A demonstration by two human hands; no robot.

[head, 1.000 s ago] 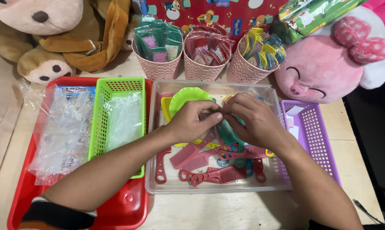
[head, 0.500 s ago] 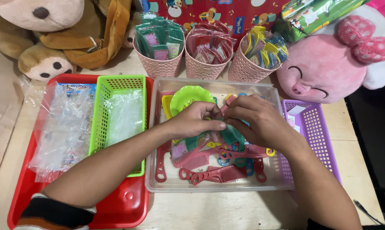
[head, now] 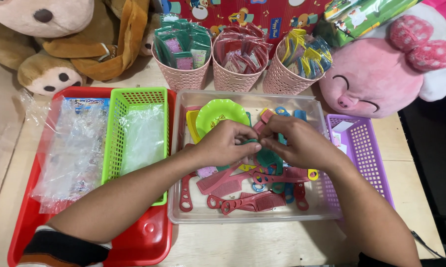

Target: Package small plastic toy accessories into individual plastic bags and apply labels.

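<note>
- the left hand (head: 225, 143) and the right hand (head: 297, 143) meet over the middle of the clear plastic tray (head: 183, 217), fingertips pinched together on a small dark green comb (head: 267, 157); both hands are curled nearly closed around it.
- the comb sits between the two hands, above the tray's centre; most of it is hidden by the fingers.
- under the hands lie loose red combs (head: 252, 201) toward the tray's near edge, with bits of blue and yellow ones among them.
- a lime green dish (head: 218, 112) rests at the tray's far-left corner.
- a green basket (head: 134, 99) holding clear plastic bags stands on the red tray (head: 149, 242), just left of the clear tray.
- a purple basket (head: 366, 153) touches the clear tray's right edge.
- three pink cups (head: 230, 76) filled with packets stand along the table's far edge.
- a pink plush toy (head: 376, 79) sits at the far-right corner, and a brown plush monkey (head: 45, 29) at the far-left.
</note>
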